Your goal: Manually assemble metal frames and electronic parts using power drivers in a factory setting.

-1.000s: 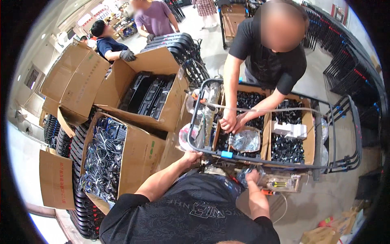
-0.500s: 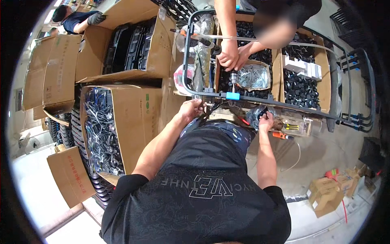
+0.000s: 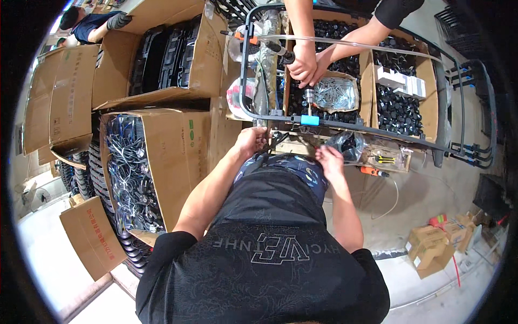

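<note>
My left hand (image 3: 252, 141) is closed at the near left corner of a black tubular frame (image 3: 372, 133), its fingertips pressed together beside some dark pieces. What it holds is hidden. My right hand (image 3: 330, 161) is also closed, just left of a clear plastic bag (image 3: 349, 147) with black parts inside; anything in its fingers is too small to make out. Across from me, another person's hands (image 3: 305, 67) grip a power screwdriver (image 3: 309, 96). Its tip stands upright at a blue clip (image 3: 309, 120) on the frame's near bar.
Beneath the frame are a carton of black caps (image 3: 399, 116) and a tray of screws (image 3: 335, 93). An orange-handled tool (image 3: 373, 171) lies beyond my right hand. Cartons of cables (image 3: 129, 173) and black panels (image 3: 167, 56) stand left. Another person (image 3: 89, 24) is at far left.
My right hand has come out of the plastic bag and moved left, fingers pinched. My left hand stays near the frame's corner. The other person leans differently, screwdriver still at the blue clip.
</note>
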Tool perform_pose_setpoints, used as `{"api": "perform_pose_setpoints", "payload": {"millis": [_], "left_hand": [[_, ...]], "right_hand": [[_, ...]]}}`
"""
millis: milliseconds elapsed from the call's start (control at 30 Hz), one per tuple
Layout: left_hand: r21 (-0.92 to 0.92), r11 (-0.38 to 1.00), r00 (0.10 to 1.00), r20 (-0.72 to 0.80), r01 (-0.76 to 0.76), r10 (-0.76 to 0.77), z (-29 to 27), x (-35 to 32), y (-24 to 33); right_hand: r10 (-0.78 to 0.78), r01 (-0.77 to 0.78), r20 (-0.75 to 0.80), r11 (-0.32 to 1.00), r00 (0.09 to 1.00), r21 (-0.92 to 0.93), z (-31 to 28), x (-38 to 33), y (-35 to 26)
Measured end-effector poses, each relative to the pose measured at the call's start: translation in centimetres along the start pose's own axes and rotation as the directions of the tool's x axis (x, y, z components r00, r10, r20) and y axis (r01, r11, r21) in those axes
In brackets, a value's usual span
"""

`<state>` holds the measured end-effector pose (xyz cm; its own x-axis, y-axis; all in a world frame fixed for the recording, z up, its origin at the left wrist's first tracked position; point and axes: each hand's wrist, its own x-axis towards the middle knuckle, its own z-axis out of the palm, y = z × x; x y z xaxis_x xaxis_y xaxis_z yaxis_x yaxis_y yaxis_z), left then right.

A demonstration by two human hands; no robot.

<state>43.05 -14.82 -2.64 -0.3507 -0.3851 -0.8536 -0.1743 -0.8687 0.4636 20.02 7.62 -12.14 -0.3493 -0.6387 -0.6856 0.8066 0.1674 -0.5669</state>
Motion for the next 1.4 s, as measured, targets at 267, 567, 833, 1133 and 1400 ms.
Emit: {"api": "perform_pose_setpoints", "payload": {"millis": [267, 567, 833, 1133, 1400], "left_hand": [[-0.008, 0.999, 0.991, 0.125, 0.051, -0.049, -0.2, -2.0, 0.5], [0.042, 0.996, 0.982, 0.171, 0.073, -0.079, -1.6, -1.6, 1.3], [0.011, 0.999, 0.953, 0.297, 0.053, -0.054, -2.6, -0.4, 0.8], [0.098, 0.994, 0.983, 0.184, -0.044, 0.025, -1.9, -0.5, 1.1], [0.285, 0.950, 0.978, 0.195, -0.127, 0.072, -1.0, -0.7, 1.5]], "right_hand": [[0.160, -0.176, 0.365, 0.984, 0.917, 0.011, 13.8, -1.9, 0.8], [0.143, -0.137, 0.358, 0.990, 0.923, -0.042, 17.1, -0.3, 3.7], [0.158, -0.181, 0.295, 0.982, 0.942, 0.054, 17.6, -0.5, 4.4], [0.018, 0.039, 0.234, 0.970, 0.972, -0.239, 16.8, -1.8, 4.7], [0.021, 0.086, 0.248, 0.907, 0.968, -0.413, 16.0, -2.1, 4.1]]}}
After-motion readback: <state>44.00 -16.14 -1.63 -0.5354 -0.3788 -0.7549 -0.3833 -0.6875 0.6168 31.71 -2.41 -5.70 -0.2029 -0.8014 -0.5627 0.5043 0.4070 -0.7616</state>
